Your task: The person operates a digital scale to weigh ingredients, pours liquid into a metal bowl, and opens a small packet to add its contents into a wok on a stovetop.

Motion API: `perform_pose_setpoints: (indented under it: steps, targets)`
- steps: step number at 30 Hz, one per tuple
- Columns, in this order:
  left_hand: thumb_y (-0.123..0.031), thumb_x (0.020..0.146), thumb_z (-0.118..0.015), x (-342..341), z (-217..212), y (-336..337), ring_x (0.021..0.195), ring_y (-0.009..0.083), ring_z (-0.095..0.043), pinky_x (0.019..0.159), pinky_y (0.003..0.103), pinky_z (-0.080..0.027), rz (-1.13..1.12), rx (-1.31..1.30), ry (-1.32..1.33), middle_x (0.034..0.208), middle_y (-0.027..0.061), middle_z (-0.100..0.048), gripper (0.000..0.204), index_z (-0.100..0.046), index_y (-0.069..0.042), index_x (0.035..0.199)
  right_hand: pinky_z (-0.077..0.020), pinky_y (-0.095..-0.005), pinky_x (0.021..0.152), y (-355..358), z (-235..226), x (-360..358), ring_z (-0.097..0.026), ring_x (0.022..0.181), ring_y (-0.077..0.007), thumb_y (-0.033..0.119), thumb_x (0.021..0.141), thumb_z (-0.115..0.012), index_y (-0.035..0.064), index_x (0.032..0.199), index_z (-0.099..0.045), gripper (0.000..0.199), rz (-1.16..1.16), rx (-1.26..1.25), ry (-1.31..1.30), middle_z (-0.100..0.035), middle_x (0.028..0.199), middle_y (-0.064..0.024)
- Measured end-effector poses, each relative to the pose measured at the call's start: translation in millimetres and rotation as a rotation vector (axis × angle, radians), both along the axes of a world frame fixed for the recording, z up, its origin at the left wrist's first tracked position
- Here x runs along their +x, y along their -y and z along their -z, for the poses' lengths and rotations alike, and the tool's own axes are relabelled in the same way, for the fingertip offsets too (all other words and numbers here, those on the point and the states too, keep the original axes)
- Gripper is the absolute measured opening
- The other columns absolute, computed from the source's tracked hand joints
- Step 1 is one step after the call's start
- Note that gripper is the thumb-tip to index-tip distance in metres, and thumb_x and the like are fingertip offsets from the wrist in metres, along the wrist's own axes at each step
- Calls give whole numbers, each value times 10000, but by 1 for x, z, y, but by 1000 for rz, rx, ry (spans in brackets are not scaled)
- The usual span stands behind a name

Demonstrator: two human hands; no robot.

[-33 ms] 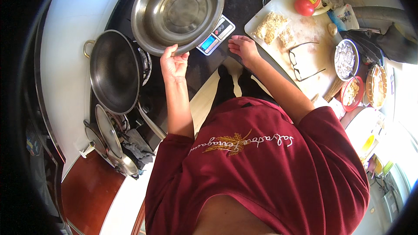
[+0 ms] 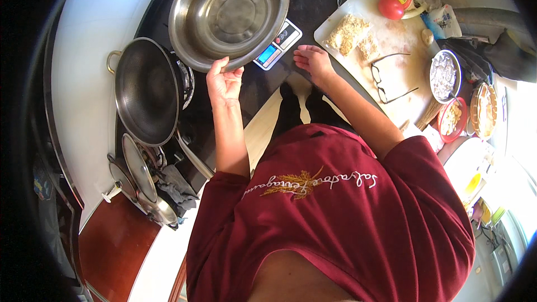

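Note:
A wide stainless steel basin (image 2: 230, 18) with nothing in it sits over a digital kitchen scale (image 2: 272, 51) on the dark counter. Its broad rim hides most of the scale, leaving a lit blue display and some buttons showing. My left hand (image 2: 225, 81) grips the basin's near rim, thumb and fingers closed on the edge. To the right of the scale, my right hand (image 2: 314, 62) hovers with its fingers stretched out, holding nothing. It is near the left corner of a pale cutting board (image 2: 400, 42).
Bagged noodle blocks (image 2: 348, 34), eyeglasses (image 2: 380, 83) and a tomato (image 2: 390, 8) lie on the board. At left stands a dark wok (image 2: 146, 92), with pot lids (image 2: 139, 168) nearer me. Bowls (image 2: 445, 77) line the right side.

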State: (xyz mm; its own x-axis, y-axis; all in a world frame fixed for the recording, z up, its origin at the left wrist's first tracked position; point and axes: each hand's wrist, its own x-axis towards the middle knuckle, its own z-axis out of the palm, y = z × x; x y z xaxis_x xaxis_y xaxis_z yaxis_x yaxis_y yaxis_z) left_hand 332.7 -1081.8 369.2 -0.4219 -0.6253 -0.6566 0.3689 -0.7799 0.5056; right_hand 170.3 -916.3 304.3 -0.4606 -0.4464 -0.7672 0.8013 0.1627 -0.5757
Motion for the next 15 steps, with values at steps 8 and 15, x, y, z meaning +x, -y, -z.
perform_pose_setpoints:
  steps: [8,15]
  targets:
    - [-35,716,-584,1,1,-8,617,246,-611,504,330,-516,18,-27,38,729,126,-609,83,-549,7,778,-446,-354,809,14,-48,-31,-531,957,-209,402,897,-398,34,1194,-450,476,-127,-212,-132,-537,1114,-103]
    - [-43,725,-579,1,0,-9,614,230,-614,503,329,-525,34,-49,29,731,112,-615,77,-562,4,782,-477,-325,753,68,-109,-73,-578,901,-215,535,772,-541,25,1221,-427,689,-594,-74,-703,-570,1052,-131]
